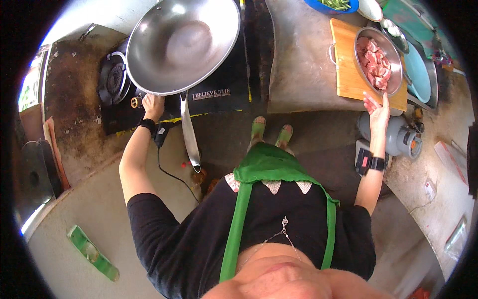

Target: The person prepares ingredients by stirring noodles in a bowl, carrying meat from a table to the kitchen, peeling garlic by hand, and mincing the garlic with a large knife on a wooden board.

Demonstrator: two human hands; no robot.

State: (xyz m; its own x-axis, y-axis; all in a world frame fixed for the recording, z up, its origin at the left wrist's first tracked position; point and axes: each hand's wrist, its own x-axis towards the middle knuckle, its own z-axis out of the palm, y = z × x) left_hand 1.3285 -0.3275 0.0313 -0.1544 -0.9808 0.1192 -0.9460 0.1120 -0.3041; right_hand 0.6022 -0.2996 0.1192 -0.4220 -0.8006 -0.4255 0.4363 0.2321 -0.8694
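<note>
My left hand (153, 106) is at the front of a black gas stove (220, 84), just under the near rim of a steel wok (183, 45). Its fingers are curled, and what they touch is hidden. Beside it shows a stove knob (136, 102) with a gold-coloured ring. The wok's inside is bare, and its long metal handle (189, 134) points towards me. My right hand (378, 108) is at the near rim of a steel bowl (398, 76), fingers apart, palm partly up. Raw meat chunks (375, 63) fill the bowl, which sits on a wooden cutting board (345, 63).
A second burner (117, 76) lies left of the wok. Behind the board are a blue bowl (315, 5) of cut green vegetables and a light-blue basin (416, 73). A grey gas cylinder (386, 132) stands below the counter (298, 71). A black cable (173, 177) hangs by my left arm.
</note>
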